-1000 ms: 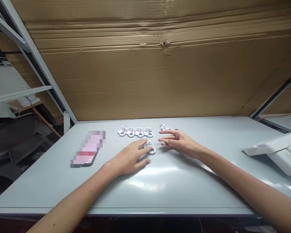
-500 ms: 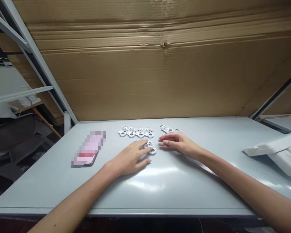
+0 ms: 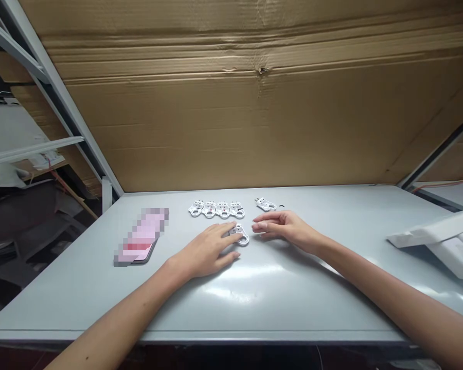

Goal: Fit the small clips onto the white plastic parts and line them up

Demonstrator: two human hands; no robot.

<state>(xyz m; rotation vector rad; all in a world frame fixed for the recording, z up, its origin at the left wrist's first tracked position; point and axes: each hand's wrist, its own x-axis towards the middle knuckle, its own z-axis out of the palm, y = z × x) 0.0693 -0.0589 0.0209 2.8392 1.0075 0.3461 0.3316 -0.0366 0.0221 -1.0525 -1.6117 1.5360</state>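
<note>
My left hand (image 3: pixel 206 252) lies on the table with its fingers spread. Two of its fingertips rest over a white plug piece with a round loop (image 3: pixel 242 237), partly covering it. Just to the right hovers my right hand (image 3: pixel 280 227), fingers loosely curved and a gap between thumb and forefinger; nothing clearly shows in it. Behind the hands, several similar white plug pieces (image 3: pixel 216 209) stand side by side in a row, pins toward the back. Another plug piece (image 3: pixel 266 204) lies slanted beyond my right fingertips, beside a tiny black curved part (image 3: pixel 281 206).
A phone (image 3: pixel 141 239) with a blurred pink screen lies to the left on the grey table (image 3: pixel 285 303). White foam-like packing pieces (image 3: pixel 443 239) lean over the right side. A cardboard wall (image 3: pixel 231 128) closes off the back, with metal frame posts (image 3: pixel 67 97) at the sides.
</note>
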